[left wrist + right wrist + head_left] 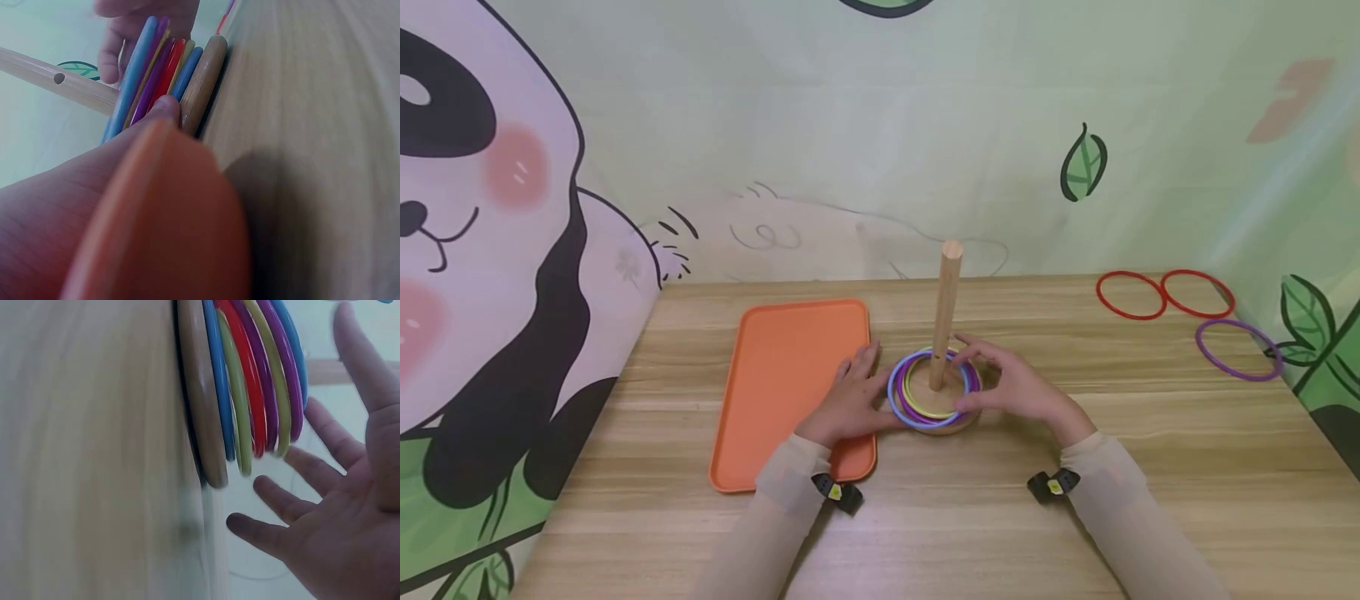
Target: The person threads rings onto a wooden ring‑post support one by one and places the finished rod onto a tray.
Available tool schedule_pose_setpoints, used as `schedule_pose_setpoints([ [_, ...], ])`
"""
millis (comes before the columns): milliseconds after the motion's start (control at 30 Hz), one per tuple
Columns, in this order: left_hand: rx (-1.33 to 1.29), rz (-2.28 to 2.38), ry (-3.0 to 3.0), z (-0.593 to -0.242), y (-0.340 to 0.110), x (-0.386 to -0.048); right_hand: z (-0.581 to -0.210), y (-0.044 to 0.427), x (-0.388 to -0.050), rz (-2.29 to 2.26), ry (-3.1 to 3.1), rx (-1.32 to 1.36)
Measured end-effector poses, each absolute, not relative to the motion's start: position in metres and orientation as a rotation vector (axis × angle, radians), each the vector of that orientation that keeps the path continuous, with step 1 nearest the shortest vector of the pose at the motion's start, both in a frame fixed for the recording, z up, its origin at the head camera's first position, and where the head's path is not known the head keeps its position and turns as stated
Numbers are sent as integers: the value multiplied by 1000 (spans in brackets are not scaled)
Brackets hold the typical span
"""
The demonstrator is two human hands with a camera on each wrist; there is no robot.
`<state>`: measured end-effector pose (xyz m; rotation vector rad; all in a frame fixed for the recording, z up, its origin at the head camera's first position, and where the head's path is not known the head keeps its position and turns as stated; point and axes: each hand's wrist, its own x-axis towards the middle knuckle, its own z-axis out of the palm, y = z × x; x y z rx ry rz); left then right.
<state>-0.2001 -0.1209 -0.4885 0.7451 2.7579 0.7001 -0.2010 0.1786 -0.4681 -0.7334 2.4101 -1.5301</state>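
Observation:
A stack of several coloured rings lies round the wooden post (947,308), over its round wooden base (203,81). The topmost is a light blue ring (131,81); purple, yellow-green, red and darker blue ones show below it in the wrist views. My left hand (850,404) is at the stack's left side, its thumb against the ring edges and its other fingers extended. On the right side my right hand (1030,387) has its fingers spread around the stack's edge, holding nothing. Whether those fingertips touch the rings is hard to tell.
An orange tray (775,375) lies left of the stand, partly under my left hand. Two red rings (1138,317) (1198,316) lie at the table's back right, with a purple ring (1232,372) nearer. A printed cloth wall (880,150) rises behind the table.

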Motion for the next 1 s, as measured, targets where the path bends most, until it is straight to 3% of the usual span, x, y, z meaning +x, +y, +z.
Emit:
schedule_pose_setpoints([
  [333, 779, 702, 2764, -490, -120, -202, -458, 223, -212, -1619, 2551, -491],
  [867, 778, 714, 2750, -490, -122, -203, -462, 359, -200, -1608, 2933, 669],
  [1000, 767, 731, 2740, -487, -122, -201, -468, 379, -192, -1438, 2995, 836],
])
